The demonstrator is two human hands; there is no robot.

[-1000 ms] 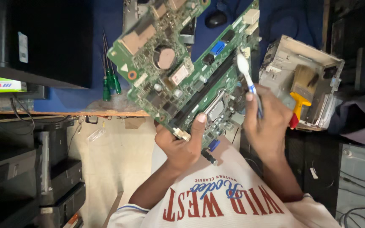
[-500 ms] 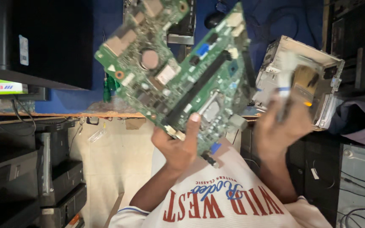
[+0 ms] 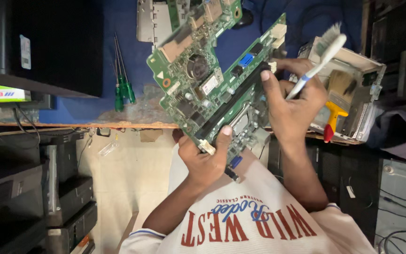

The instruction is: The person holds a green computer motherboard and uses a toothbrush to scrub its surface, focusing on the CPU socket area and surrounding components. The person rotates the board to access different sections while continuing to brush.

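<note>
Green board (image 3: 212, 80) was held up in the air over the blue counter (image 3: 118, 56), tilted, component side toward the camera. Left hand (image 3: 205, 157) gripped its lower corner, fingers closed on the edge with the thumb pressed on top beside the long black slots. Right hand (image 3: 297, 103) steadied the right edge with a fingertip on the slot end, and its fingers were also closed around a white toothbrush (image 3: 323, 56) (bristles pointing up and away from the board, not touching it). Behind the right hand sat an open metal case (image 3: 363, 94) with a yellow-handled paintbrush (image 3: 334, 103) lying in it. Two green screwdrivers (image 3: 123, 87) lay on the counter to the left, well apart from the board; another metal part (image 3: 158, 21) sat at the top, partly hidden by the board. Dark boxes were stacked at lower left on the floor side. Risk as I judged it: the board hung on one corner pinch plus a fingertip, so a slip could drop it onto the counter edge or lap. The right hand was doing two jobs, so the toothbrush could twist loose or its handle could knock a small part. Thumb pressure near the slots could also flex the board.
</note>
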